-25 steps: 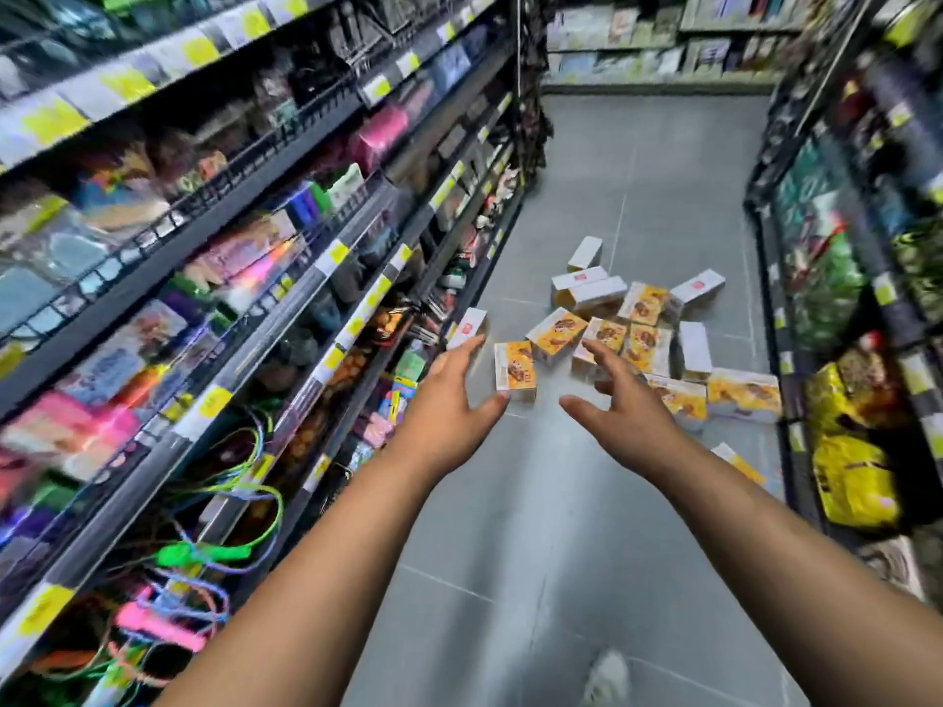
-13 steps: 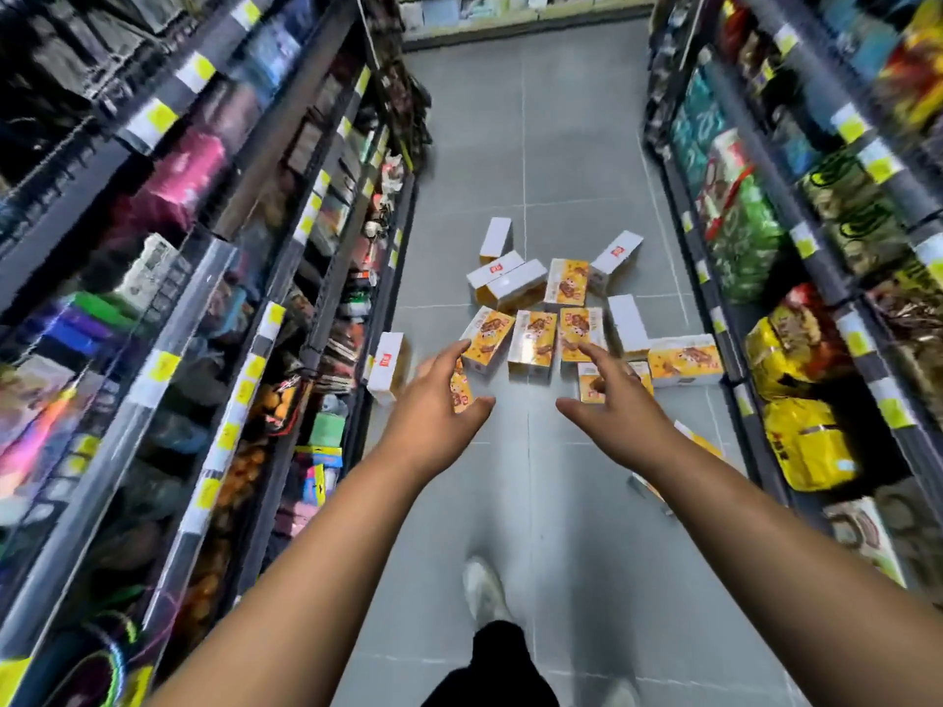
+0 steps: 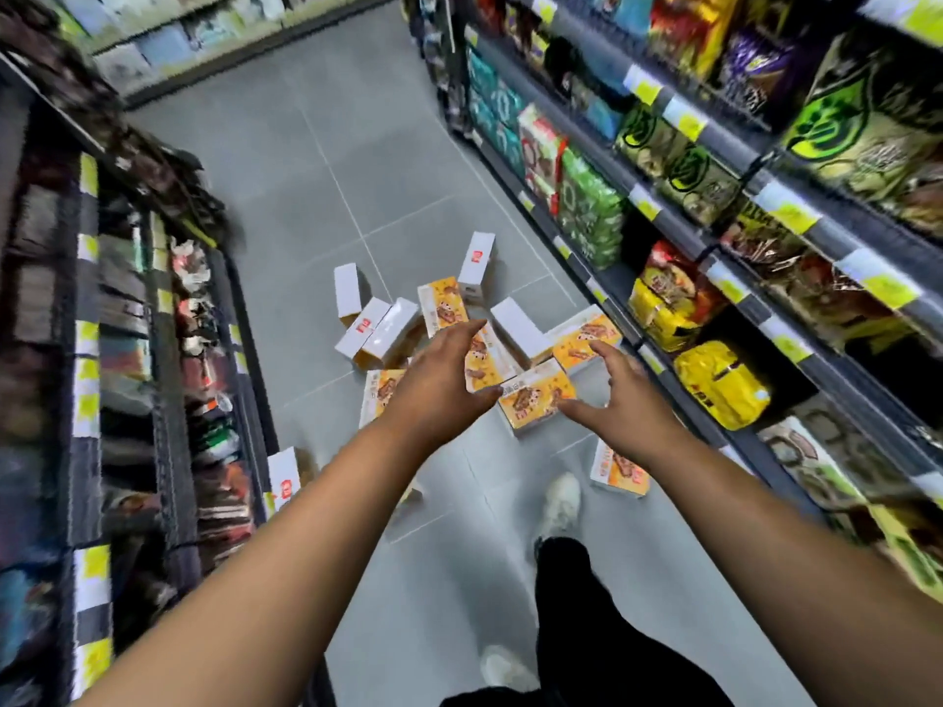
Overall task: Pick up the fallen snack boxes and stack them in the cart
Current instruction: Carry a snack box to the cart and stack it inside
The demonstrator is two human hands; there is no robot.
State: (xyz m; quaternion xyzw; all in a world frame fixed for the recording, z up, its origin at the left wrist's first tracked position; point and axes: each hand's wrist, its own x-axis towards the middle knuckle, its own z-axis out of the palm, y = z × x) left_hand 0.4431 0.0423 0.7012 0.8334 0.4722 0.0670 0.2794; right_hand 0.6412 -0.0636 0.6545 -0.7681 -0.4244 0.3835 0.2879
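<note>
"Yellow snack boxes point(image 3: 443, 308), where do they lie from your seat?"

"Heaped on the floor point(image 3: 316, 160) in the middle of the aisle, some face up, some showing white sides. A stray box point(image 3: 620, 469) lies apart, near the shelves point(image 3: 663, 232) on the right. I see no cart."

"And the hands?"

"My left hand point(image 3: 439, 385) and right hand point(image 3: 622, 405) both reach over the heap, fingers spread wide, holding nothing. The nearest box point(image 3: 533, 403) lies between them, untouched as far as I can tell."

"How would you take it?"

"I'd set a palm on each long side and squeeze evenly, since thin card would likely dent if pinched at a corner. It lies against its neighbours, so I'd lift straight up, not drag. After that I'd need to find the cart. I judge the task barely begun."
</note>
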